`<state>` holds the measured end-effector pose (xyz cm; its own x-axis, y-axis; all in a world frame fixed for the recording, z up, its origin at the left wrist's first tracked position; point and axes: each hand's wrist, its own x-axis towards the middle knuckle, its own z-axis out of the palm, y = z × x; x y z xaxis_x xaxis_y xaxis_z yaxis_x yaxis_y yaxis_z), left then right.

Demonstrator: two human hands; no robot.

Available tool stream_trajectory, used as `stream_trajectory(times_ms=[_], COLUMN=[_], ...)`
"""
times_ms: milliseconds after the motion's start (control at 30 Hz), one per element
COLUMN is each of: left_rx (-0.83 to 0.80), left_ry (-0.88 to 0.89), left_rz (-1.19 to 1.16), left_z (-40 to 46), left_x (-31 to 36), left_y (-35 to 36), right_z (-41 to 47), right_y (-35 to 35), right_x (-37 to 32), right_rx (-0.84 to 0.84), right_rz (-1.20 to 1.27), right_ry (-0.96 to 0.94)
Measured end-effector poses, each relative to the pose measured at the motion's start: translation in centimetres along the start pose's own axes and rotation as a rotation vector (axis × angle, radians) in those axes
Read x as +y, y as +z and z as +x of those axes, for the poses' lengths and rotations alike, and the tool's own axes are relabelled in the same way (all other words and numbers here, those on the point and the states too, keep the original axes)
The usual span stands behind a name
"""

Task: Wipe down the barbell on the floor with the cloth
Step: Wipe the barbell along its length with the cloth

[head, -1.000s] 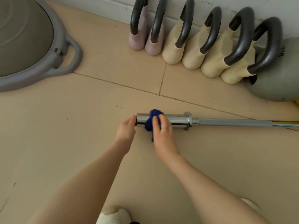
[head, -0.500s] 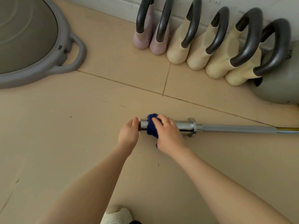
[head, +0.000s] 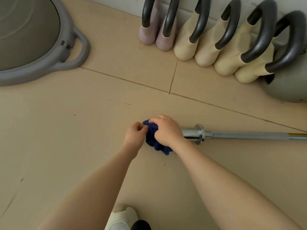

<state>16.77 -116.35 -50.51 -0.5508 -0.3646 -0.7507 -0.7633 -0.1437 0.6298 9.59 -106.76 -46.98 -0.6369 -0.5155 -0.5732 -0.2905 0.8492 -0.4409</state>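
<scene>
Lying far to the left of both hands, a large round grey balance trainer with a moulded plastic loop handle (head: 49, 52) sat on the beige tiled floor (head: 66, 130), well apart from either grip. The left hand (head: 134, 136) came next, its grip curled with the fingertips pressed together against the left edge of the crumpled dark blue cloth (head: 153, 138); whether it pinched the fabric or only touched it could not be told. Directly below and behind that hand, at the bottom edge, the toe of a white mesh shoe (head: 122, 218) showed. Just right of the left hand, the right hand (head: 167, 131) was closed over the top of the cloth, its grip wrapped down around the bundle and pressing it onto the end of the chrome steel barbell (head: 245, 135). The cloth covered the tip of the bar's sleeve, which was hidden beneath it, and part of the cloth trailed onto the floor below the right wrist. From the right hand's grip the shiny sleeve ran rightward to a raised collar, then the thinner shaft went on flat along the floor to the right edge. Well beyond the right hand, against the wall, stood a row of kettlebells with dark curved handles (head: 207, 42), two pale pink and the others cream, beside a grey rounded weight (head: 285, 90) at the far right.
</scene>
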Motion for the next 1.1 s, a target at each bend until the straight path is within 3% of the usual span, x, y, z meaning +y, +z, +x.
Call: stream_trajectory(times_ms=[133, 267, 333, 500, 567, 667, 767, 900, 1000, 1100], left_rx=[-0.01, -0.028, -0.033, 0.022, 0.053, 0.081, 0.113, 0.178, 0.187, 0.192], left_ry=[-0.002, 0.003, -0.009, -0.033, -0.02, 0.009, 0.021, 0.065, 0.069, 0.042], left_rz=[0.014, 0.011, -0.018, -0.001, -0.001, 0.015, 0.033, 0.054, 0.061, 0.089], left_z=[-0.2, -0.6, -0.5, -1.0, -1.3, -1.2, -1.1, -1.5, -1.6, -1.5], left_x=[-0.3, -0.3, -0.5, -0.8, -0.9, -1.1, -1.2, -1.0, -0.8, -0.6], left_y=[-0.2, -0.5, -0.7, 0.1, 0.3, 0.4, 0.4, 0.8, 0.8, 0.8], right_z=[0.4, 0.4, -0.1, -1.4, -1.8, -2.3, -2.5, -3.0, -3.4, -3.2], right_y=[-1.5, -2.9, -2.4, -2.7, -3.6, -4.4, -3.6, -2.8, -3.5, -2.9], right_x=[1.9, 4.0, 4.5, 4.4, 5.8, 7.4, 7.2, 7.9, 9.6, 9.2], right_rx=[-0.085, -0.044, 0.009, -0.074, -0.067, 0.044, 0.118, 0.018, 0.214, 0.327], right_rz=[0.087, -0.373, -0.467, -0.272, -0.226, -0.338, -0.451, -0.092, 0.139, -0.057], right_ry=[0.097, 0.331, 0.353, 0.233, 0.27, 0.391, 0.396, 0.298, 0.382, 0.408])
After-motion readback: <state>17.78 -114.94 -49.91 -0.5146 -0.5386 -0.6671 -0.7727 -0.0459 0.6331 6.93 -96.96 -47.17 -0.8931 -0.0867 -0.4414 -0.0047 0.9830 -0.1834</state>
